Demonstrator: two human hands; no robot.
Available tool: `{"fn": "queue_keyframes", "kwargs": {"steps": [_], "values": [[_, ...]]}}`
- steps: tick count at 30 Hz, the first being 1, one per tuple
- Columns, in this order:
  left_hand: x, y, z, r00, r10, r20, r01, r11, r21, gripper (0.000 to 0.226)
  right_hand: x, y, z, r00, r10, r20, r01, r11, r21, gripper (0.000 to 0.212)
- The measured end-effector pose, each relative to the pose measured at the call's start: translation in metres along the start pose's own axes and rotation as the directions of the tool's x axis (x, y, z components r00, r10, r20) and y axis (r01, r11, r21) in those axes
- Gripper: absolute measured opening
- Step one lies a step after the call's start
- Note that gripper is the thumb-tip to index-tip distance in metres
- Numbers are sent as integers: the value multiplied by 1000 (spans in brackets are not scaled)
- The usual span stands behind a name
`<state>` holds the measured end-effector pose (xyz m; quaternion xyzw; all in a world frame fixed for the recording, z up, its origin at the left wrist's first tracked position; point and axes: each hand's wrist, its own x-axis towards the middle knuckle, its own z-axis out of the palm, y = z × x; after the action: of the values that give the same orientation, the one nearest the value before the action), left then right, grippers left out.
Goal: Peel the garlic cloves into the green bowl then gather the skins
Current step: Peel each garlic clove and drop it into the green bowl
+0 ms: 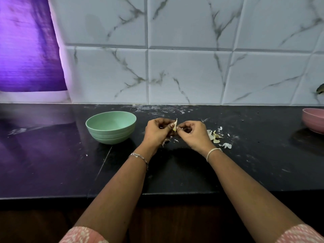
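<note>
- Head view: glossy black stone countertop (52, 163) fills lower half of frame, w/ white marble-look tile wall (192, 67) behind.
- Round ribbed pale-green bowl (112, 134) upright on counter, left of ctr.
- Round pink bowl (313, 123) cut off at right edge.
- Left hand (156, 131) & right hand (194, 135) at ctr, fingers curled, both pinching one small pale garlic clove (175, 126) btwn them, just right of that bowl.
- White papery garlic skins (214, 136) scattered on counter right of right hand; a few bits under the hands.
</note>
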<state>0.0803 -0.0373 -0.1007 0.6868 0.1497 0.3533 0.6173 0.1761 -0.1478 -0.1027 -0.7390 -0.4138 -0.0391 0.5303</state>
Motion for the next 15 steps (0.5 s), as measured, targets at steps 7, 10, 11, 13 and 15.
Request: {"fn": "queue_keyframes", "kwargs": {"steps": [7,10,11,13,15], "values": [[0,-1,-1,999,8,39,-7,999,-34,11,-3,-5,-1,993,96,72,-105,986,126,6],[-1,0,-1,999,15,53,-13,999,-31,11,-5,-7,-3,989,118,91,-131,979,153,12],[-1,-1,-2,998,14,55,-13,999,-32,11,-5,-7,-3,988,124,93,-138,976,167,16],[-1,-1,-2,998,14,58,-12,1000,-29,11,-5,-8,-4,986,132,102,-149,970,190,17],[-1,-1,-2,998,12,59,-11,1000,-20,12,-5,-9,-3,987,131,98,-148,971,189,6]]}}
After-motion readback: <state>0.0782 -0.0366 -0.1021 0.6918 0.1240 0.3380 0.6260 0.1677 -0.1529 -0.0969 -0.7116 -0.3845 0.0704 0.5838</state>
